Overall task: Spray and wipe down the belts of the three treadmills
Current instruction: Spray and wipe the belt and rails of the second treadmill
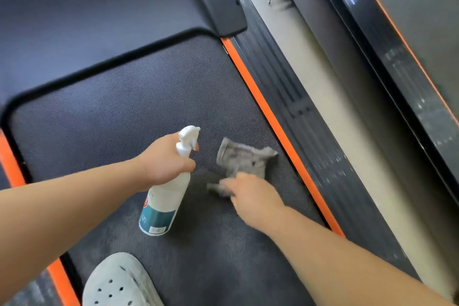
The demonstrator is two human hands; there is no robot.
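Observation:
A dark textured treadmill belt (129,107) fills the middle of the view, edged by orange strips (268,117). My left hand (165,160) grips the neck of a white spray bottle (164,202) with a teal label, one finger on the trigger, nozzle pointing toward the top of the belt. Just to its right, a crumpled grey cloth (242,158) lies on the belt. My right hand (250,197) holds the cloth's near edge, blurred by motion.
A grey perforated clog (116,281) stands on the belt at the bottom. The black motor cover (99,7) spans the top. To the right run a ribbed side rail (310,119), a beige floor gap (330,117) and a second treadmill (422,32).

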